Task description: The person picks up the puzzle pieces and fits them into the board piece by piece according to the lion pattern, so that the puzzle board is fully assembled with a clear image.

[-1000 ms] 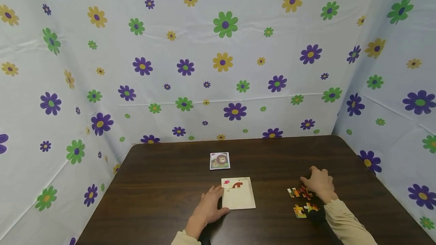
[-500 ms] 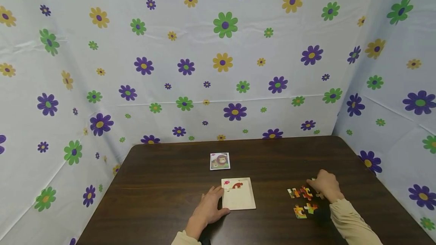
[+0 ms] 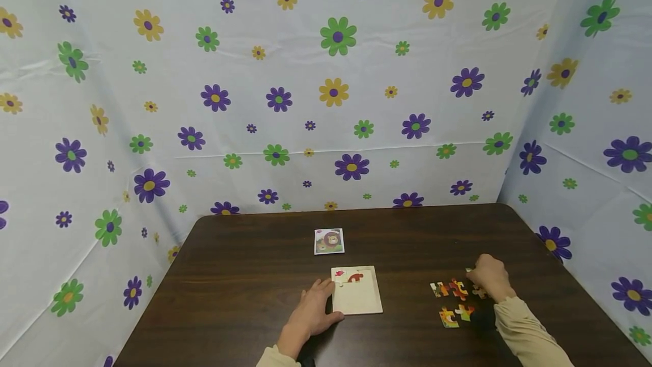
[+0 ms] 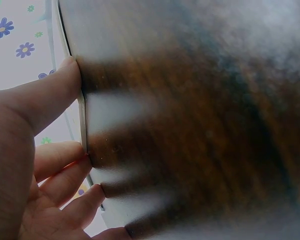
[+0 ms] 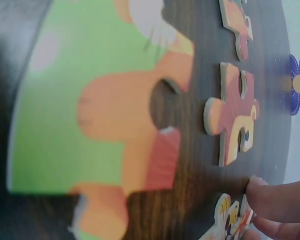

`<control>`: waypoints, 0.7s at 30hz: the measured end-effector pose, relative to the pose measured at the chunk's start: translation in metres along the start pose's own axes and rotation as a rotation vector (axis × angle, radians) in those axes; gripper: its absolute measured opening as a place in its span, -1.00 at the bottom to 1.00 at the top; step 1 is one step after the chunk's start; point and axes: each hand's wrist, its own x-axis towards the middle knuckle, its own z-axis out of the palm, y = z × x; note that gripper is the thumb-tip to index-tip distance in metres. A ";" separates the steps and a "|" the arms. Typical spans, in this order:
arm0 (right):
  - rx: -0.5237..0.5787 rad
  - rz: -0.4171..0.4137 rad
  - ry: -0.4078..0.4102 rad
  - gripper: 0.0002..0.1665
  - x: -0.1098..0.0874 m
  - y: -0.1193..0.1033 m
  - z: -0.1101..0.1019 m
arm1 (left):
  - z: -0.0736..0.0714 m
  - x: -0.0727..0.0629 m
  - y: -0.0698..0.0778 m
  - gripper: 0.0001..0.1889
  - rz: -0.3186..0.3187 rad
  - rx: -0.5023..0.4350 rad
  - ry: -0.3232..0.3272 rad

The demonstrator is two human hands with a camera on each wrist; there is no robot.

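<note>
My left hand (image 3: 312, 310) rests at the left edge and near-left corner of a square wooden puzzle tray (image 3: 357, 301), its thumb and fingers spread and touching it. Along the tray's far side lie pieces with pink and red-brown prints (image 3: 355, 277). My right hand (image 3: 491, 277) is down at the far right of a group of loose jigsaw pieces. In the right wrist view, its thumb and fingers pinch a yellow-and-white jigsaw piece (image 5: 225, 215) close to the table. A red-and-orange piece (image 5: 237, 112) and a large-looking green-and-orange piece (image 5: 100, 107) lie nearby.
A square lion picture card (image 3: 329, 241) lies behind the tray. Several loose pieces, such as a yellow-green one (image 3: 448, 317), lie right of the tray. The dark wooden table (image 3: 244, 276) is surrounded by a flowered cloth (image 3: 285, 72).
My right hand has moved slightly right and lowered, and its spread fingers have closed on a jigsaw piece. The left hand and tray have stayed in place.
</note>
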 end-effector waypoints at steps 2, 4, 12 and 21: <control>0.009 0.006 0.003 -0.52 0.000 0.000 0.001 | 0.000 0.000 0.000 -0.35 0.001 -0.002 0.003; 0.012 0.003 0.014 -0.55 0.000 -0.001 0.002 | 0.000 0.000 -0.001 -0.35 -0.002 -0.007 0.000; 0.013 -0.001 0.062 -0.81 0.004 -0.007 0.005 | 0.001 0.001 -0.002 -0.37 -0.007 -0.012 -0.003; 0.036 -0.045 0.051 -0.82 0.008 -0.017 0.001 | 0.002 0.000 -0.002 -0.37 -0.013 -0.018 -0.004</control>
